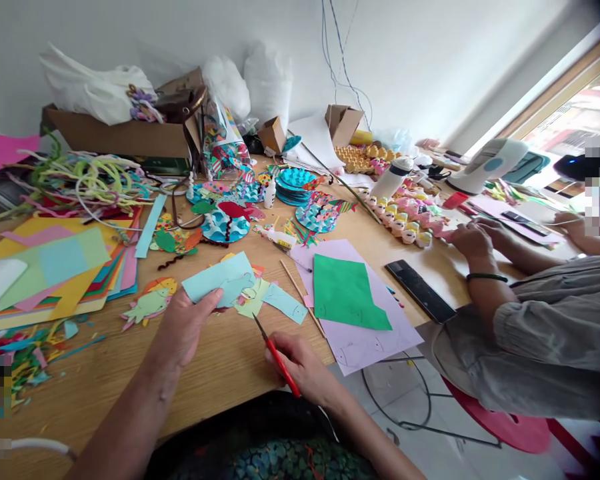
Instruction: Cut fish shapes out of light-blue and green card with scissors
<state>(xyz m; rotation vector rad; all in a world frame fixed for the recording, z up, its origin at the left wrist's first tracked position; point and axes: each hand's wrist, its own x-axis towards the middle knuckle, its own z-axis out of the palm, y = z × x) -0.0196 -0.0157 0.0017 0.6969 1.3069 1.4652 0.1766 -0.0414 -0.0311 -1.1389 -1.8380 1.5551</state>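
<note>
My left hand (183, 327) pinches a light blue piece of paper (217, 275) between thumb and fingers, above the table. A fish-like outline shows at the paper's right end. In my right hand (300, 367) is a pair of red-handled scissors (279, 362), blades pointing up and left, apart from the paper. Just beyond lie a pale green paper scrap (253, 303) and another light blue strip (286, 305) with pencil lines. Right of these, a green sheet (343, 287) rests on a lilac sheet (403, 343); both carry drawn outlines.
Coloured paper sheets (87, 257) and paper offcuts (40, 360) lie at left. Decorated blue pieces (225, 227) and egg cartons with painted chicks (405, 220) stand farther back. A black phone (420, 291) lies by the right edge, near another person's hands (473, 240).
</note>
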